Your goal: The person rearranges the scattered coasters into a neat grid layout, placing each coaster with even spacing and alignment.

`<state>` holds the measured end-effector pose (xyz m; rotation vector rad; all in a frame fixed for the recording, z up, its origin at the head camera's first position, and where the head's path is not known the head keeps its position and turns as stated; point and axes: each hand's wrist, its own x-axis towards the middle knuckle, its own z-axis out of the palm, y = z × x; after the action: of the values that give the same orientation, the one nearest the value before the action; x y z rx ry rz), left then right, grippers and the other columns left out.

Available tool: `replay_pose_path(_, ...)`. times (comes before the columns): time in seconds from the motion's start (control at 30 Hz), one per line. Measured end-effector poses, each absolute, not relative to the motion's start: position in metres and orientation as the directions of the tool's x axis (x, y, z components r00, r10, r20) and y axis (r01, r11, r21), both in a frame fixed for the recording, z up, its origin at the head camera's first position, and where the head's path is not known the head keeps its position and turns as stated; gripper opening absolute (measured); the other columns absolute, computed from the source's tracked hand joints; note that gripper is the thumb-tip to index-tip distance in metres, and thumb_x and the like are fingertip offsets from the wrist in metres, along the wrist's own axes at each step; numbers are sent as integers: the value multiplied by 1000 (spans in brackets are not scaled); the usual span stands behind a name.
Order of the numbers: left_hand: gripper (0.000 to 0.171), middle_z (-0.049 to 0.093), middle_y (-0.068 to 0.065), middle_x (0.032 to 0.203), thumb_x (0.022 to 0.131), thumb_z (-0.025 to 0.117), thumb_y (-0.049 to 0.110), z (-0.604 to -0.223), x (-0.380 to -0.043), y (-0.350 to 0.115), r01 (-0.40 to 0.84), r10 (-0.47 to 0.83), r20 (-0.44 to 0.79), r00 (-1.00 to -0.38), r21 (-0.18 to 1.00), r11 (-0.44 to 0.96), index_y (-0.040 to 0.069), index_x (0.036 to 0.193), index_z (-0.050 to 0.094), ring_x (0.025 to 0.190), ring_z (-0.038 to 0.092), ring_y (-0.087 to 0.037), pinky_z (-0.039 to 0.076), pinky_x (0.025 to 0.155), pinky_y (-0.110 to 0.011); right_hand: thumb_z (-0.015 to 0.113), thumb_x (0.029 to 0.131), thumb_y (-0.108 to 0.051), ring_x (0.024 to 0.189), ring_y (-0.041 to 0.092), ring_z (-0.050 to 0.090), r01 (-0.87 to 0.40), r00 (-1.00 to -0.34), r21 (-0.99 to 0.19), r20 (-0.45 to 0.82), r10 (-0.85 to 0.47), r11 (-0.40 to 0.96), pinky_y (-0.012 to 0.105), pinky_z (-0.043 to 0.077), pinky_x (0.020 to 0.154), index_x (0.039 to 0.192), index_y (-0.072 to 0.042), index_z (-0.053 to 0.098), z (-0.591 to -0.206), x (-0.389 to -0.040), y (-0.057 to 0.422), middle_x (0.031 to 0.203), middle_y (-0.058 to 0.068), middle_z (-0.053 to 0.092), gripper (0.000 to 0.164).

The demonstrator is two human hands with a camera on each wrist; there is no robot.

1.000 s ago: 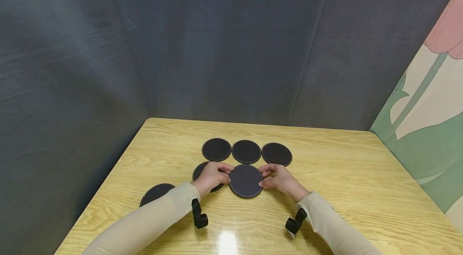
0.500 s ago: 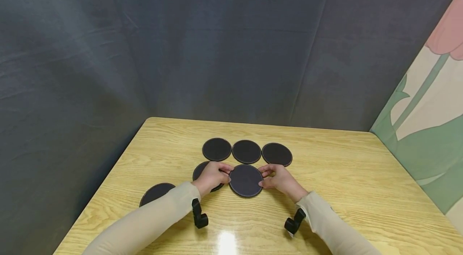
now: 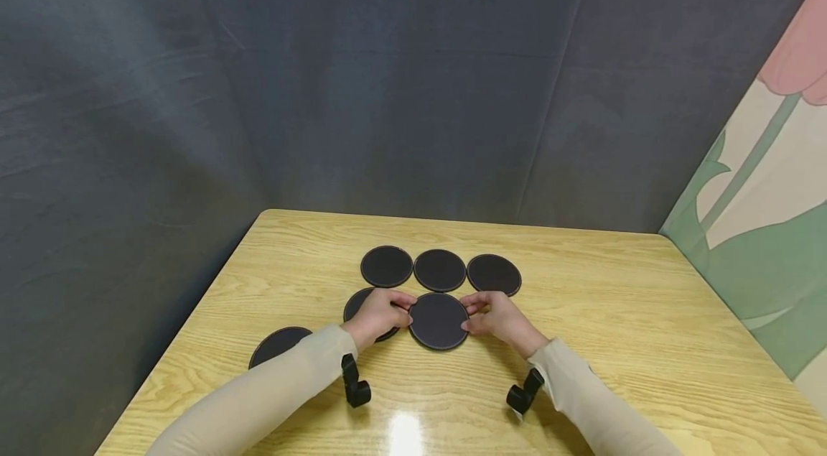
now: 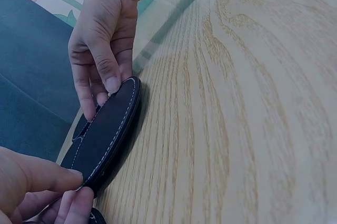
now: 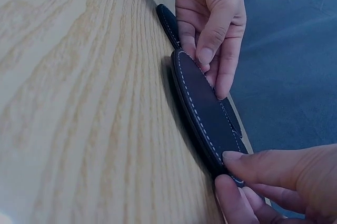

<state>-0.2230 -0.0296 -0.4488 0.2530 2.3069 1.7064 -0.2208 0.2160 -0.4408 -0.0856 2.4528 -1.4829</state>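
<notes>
A round black coaster [image 3: 439,322] with pale edge stitching lies between my two hands, nearest to me of those in the middle. My left hand [image 3: 377,316] pinches its left edge, thumb on top and fingers beneath, as the left wrist view of the coaster [image 4: 108,129] shows. On the opposite edge my right hand [image 3: 500,319] pinches the coaster [image 5: 202,105] the same way. Both wrist views show a shadow below its near rim, which looks slightly raised off the wood. Another black coaster [image 3: 356,304] lies partly hidden under my left hand.
Behind the hands, three black coasters form a row: left coaster [image 3: 386,267], middle coaster [image 3: 440,271] and right coaster [image 3: 494,274]. One more coaster [image 3: 276,346] lies at the left, partly behind my left sleeve. A dark curtain [image 3: 413,82] hangs behind the wooden table [image 3: 646,312].
</notes>
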Motion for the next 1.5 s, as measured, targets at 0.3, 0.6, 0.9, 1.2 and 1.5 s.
replay_pose_path(0.3,41,65,-19,112,77,66,-8,-447,-223,-32,-20,307,-115,-945,955,296,-8,118,65,83,58,-13,56,72,-24,75,75,7,77,14,56,96,-957,-883,-208,-201,460,24,55,65,118,7,64,-442,-224,216,97,13,60,45)
replay_pose_path(0.6,42,65,-18,114,77,67,-7,-449,-225,-33,-19,318,-122,-940,952,307,-8,119,65,87,57,-15,55,73,-24,74,74,10,74,13,56,105,-957,-881,-215,-193,461,24,54,63,118,8,64,-442,-226,215,95,11,59,45)
replay_pose_path(0.9,42,65,-17,112,77,67,-6,-447,-225,-33,-14,328,-128,-936,944,329,-7,119,65,86,56,-14,54,73,-24,73,74,14,71,13,60,145,-956,-893,-238,-173,426,27,59,67,118,10,62,-442,-225,212,95,13,57,45)
replay_pose_path(1.2,43,64,-17,112,78,68,-4,-445,-225,-32,-26,334,-146,-931,941,338,-6,120,65,86,56,-15,53,73,-24,73,75,12,71,13,59,131,-954,-894,-232,-192,429,26,58,66,118,10,62,-441,-224,215,96,13,58,44)
replay_pose_path(1.5,41,64,-16,108,79,68,-4,-444,-225,-32,-48,324,-165,-932,939,340,-6,120,64,83,57,-14,54,73,-24,73,75,13,71,12,59,125,-953,-897,-227,-199,424,26,58,66,118,10,62,-441,-225,215,95,13,58,44)
